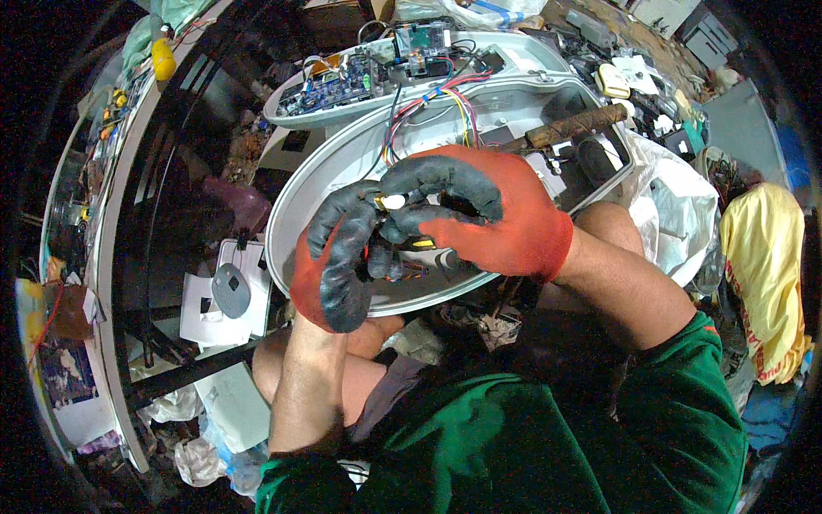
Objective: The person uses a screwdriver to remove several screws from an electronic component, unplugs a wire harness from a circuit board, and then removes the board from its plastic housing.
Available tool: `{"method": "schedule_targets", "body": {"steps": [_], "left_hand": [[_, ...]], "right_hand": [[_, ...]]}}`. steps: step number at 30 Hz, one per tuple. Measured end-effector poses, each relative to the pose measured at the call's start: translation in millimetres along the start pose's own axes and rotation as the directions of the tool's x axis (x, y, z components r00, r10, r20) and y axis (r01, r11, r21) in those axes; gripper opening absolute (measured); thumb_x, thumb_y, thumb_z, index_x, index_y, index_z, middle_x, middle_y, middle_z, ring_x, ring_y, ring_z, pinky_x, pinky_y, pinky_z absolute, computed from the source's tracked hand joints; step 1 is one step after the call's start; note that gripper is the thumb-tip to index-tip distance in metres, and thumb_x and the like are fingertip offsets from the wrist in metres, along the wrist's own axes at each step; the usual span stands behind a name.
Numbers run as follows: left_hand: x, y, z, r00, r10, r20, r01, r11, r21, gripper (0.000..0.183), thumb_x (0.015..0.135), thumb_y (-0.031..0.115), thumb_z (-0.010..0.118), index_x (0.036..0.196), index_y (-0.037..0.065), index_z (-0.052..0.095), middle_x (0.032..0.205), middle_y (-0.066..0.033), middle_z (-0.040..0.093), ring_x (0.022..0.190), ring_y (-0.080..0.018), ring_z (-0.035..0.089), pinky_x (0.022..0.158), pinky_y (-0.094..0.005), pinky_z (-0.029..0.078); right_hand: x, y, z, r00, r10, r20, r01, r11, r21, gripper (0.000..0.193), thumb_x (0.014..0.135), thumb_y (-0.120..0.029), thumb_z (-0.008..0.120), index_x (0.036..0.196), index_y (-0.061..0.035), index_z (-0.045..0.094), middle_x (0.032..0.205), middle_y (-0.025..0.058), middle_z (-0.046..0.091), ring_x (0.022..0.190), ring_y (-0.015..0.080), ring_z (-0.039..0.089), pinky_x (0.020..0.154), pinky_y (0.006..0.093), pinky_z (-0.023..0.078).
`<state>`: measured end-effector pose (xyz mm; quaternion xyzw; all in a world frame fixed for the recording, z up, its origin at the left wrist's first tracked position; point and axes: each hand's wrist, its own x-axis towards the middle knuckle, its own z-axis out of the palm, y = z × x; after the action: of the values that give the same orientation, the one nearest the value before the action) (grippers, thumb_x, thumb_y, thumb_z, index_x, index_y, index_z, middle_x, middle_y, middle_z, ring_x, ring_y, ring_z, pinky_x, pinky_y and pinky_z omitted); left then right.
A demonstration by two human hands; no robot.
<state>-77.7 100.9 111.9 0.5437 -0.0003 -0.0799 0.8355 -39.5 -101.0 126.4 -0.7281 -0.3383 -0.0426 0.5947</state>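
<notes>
Both my hands wear red-orange gloves with black coated fingers, and they meet over a pale grey oval housing (295, 206) lying open by my knees. My left hand (336, 257) is closed, its fingertips at a small white piece (392, 202) with a yellowish edge. My right hand (501, 210) curls in from the other side, fingers bent around something dark that the glove mostly hides. Just under the right thumb shows a bit of yellow (422, 244). Red, yellow and black wires (437, 96) run from the hinged lid into the housing behind my hands.
Circuit boards (342, 84) sit in the raised lid (535, 53). A rusty brown rod (575, 125) lies across the housing's right end. Clear plastic bags (676, 206) and a yellow bag (762, 274) are on the right. At left are a grey disc (230, 290) and a long metal frame (111, 248).
</notes>
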Motion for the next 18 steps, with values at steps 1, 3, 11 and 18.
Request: {"method": "schedule_targets", "body": {"steps": [1, 3, 11, 18], "left_hand": [[-0.3, -0.2, -0.1, 1.0, 0.004, -0.003, -0.004, 1.0, -0.001, 0.03, 0.097, 0.02, 0.054, 0.119, 0.0, 0.058, 0.079, -0.0053, 0.061, 0.06, -0.0094, 0.053, 0.053, -0.0262, 0.048], [-1.8, -0.7, -2.5, 1.0, 0.012, 0.007, -0.012, 1.0, 0.007, 0.031, 0.097, 0.021, 0.054, 0.119, 0.0, 0.057, 0.08, -0.0055, 0.061, 0.061, -0.0098, 0.053, 0.054, -0.0263, 0.048], [-6.7, 11.7, 5.4, 0.953, 0.303, 0.005, -0.249, 0.772, 0.585, 0.025, 0.095, 0.01, 0.054, 0.116, -0.001, 0.06, 0.095, -0.0117, 0.065, 0.075, -0.0123, 0.06, 0.064, -0.0257, 0.049], [-10.8, 14.7, 0.5, 0.918, 0.367, 0.147, -0.369, 0.66, 0.654, 0.028, 0.089, -0.001, 0.048, 0.114, -0.005, 0.061, 0.105, -0.0152, 0.064, 0.092, -0.0193, 0.062, 0.082, -0.0293, 0.048]], "right_hand": [[-0.1, -0.5, -0.5, 1.0, 0.002, 0.0, -0.002, 1.0, -0.021, 0.037, 0.08, -0.018, 0.07, 0.114, -0.0048, 0.062, 0.096, 0.0142, 0.069, 0.086, 0.0273, 0.069, 0.077, 0.0353, 0.054], [-0.6, -0.8, -0.6, 1.0, 0.022, -0.001, -0.022, 0.999, -0.024, 0.037, 0.08, -0.018, 0.069, 0.114, -0.0049, 0.062, 0.097, 0.0142, 0.069, 0.087, 0.0273, 0.069, 0.077, 0.0352, 0.054], [2.8, -5.0, -1.7, 0.995, 0.102, -0.023, -0.102, 0.995, -0.015, 0.025, 0.084, -0.019, 0.066, 0.103, -0.0042, 0.063, 0.086, 0.0158, 0.067, 0.079, 0.031, 0.067, 0.07, 0.0377, 0.052], [2.3, -2.8, -5.1, 0.999, -0.029, 0.043, 0.035, 0.989, -0.146, 0.017, 0.086, -0.018, 0.06, 0.096, -0.0042, 0.062, 0.081, 0.0166, 0.064, 0.074, 0.033, 0.064, 0.067, 0.0399, 0.05]]}}
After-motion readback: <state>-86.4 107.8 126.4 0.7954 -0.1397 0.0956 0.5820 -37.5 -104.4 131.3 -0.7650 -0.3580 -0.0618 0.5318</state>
